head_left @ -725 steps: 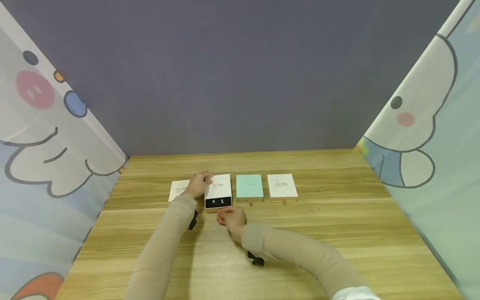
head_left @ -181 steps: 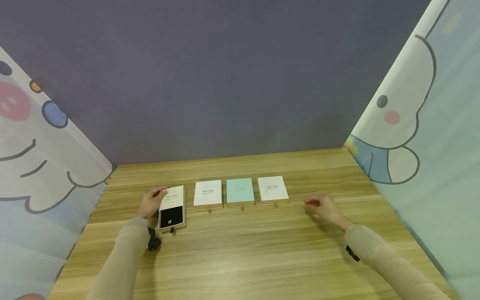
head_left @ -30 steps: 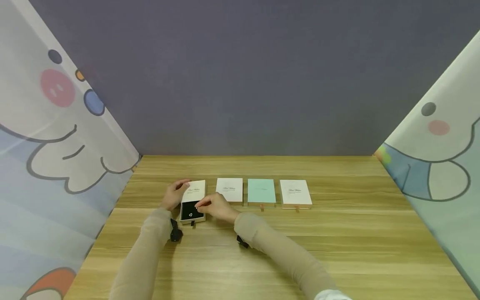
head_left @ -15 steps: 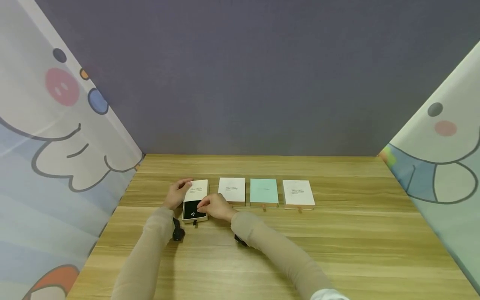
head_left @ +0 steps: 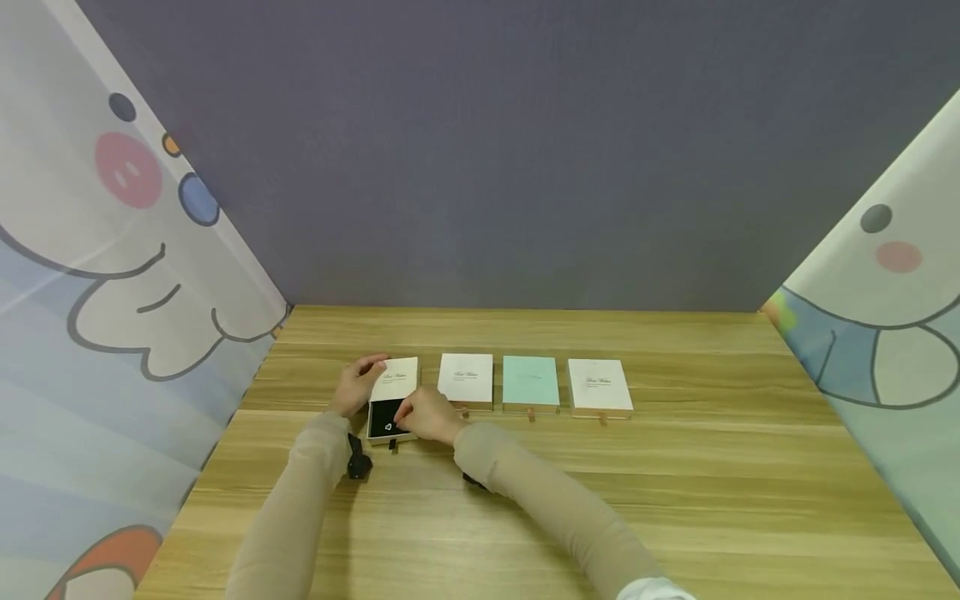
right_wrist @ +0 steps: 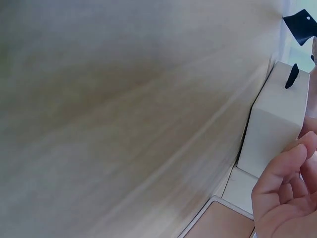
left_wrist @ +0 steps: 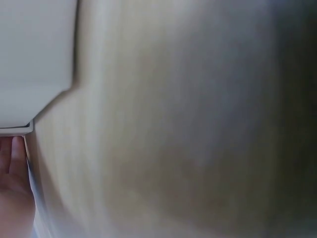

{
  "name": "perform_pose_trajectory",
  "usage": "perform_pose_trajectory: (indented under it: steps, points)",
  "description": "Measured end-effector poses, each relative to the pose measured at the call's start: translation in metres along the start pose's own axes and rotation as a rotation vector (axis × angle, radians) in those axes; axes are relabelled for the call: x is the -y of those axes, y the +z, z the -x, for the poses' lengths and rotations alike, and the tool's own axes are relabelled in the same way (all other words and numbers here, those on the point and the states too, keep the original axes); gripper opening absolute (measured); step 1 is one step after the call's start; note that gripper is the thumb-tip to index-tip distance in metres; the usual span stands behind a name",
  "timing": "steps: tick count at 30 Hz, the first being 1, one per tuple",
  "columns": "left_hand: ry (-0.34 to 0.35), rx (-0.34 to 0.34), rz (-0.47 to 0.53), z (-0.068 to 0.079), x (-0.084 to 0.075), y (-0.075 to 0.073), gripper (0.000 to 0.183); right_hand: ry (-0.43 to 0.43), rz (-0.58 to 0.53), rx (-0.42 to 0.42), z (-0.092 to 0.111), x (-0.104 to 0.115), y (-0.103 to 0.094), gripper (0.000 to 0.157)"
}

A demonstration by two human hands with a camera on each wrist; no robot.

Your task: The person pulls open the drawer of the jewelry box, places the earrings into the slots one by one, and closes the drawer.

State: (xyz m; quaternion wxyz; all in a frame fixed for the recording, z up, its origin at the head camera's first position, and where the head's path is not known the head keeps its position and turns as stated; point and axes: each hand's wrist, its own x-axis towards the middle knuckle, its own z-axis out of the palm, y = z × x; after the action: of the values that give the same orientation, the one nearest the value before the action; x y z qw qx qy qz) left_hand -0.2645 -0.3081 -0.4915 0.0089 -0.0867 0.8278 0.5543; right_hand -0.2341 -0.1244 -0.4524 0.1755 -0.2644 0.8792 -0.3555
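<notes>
A cream drawer-style jewelry box (head_left: 396,379) stands at the left end of a row, its drawer partly out. On the drawer's black lining (head_left: 384,408) lies a small silver heart-shaped earring (head_left: 387,427). My left hand (head_left: 356,387) grips the cream sleeve from its left side, thumb over the top; the left wrist view shows its fingertips against the box. My right hand (head_left: 430,414) pinches a second tiny earring with thumb and forefinger, low over the lining just right of the heart. The fingers mostly hide that piece. In the right wrist view this hand sits beside the drawer's wall.
To the right along the row stand a white box (head_left: 466,379), a mint box (head_left: 530,381) and another white box (head_left: 599,385), all pushed closed with ribbon tabs facing me. Behind the wooden table (head_left: 675,467) rises a grey wall (head_left: 525,167).
The right hand has come from the table's right side with a tiny silver piece to the open drawer. Over the last second its fingertips sank nearer the lining. The left hand keeps its hold.
</notes>
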Motion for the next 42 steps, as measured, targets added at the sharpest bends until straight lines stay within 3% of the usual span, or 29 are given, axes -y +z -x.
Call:
perform_pose_trajectory:
  steps: [3, 12, 16, 22, 29, 34, 42]
  points:
    - [0.005, 0.002, 0.015, -0.001, 0.001, -0.001, 0.038, -0.008, 0.034, 0.000, -0.001, 0.000, 0.002, 0.007]
    - [0.007, -0.002, 0.023, -0.001, 0.002, 0.000, 0.041, -0.046, 0.296, -0.024, 0.001, 0.009, 0.005, 0.008]
    - [0.006, -0.001, 0.037, -0.001, 0.003, 0.001, 0.041, -0.039, 0.259, -0.042, 0.001, 0.010, 0.004, 0.013]
    - [0.009, 0.012, 0.083, 0.000, 0.003, -0.001, 0.040, -0.005, 0.147, -0.005, -0.003, 0.006, 0.002, 0.015]
    - [0.021, -0.004, 0.025, -0.002, 0.003, 0.001, 0.040, -0.003, 0.227, 0.019, -0.004, 0.011, -0.001, 0.017]
    - [0.025, -0.005, 0.036, -0.002, 0.003, 0.004, 0.038, 0.035, 0.310, 0.020, -0.003, 0.015, -0.001, 0.022]
    - [0.034, -0.007, 0.042, -0.002, 0.004, 0.002, 0.038, 0.035, 0.355, 0.011, -0.004, 0.016, 0.004, 0.013]
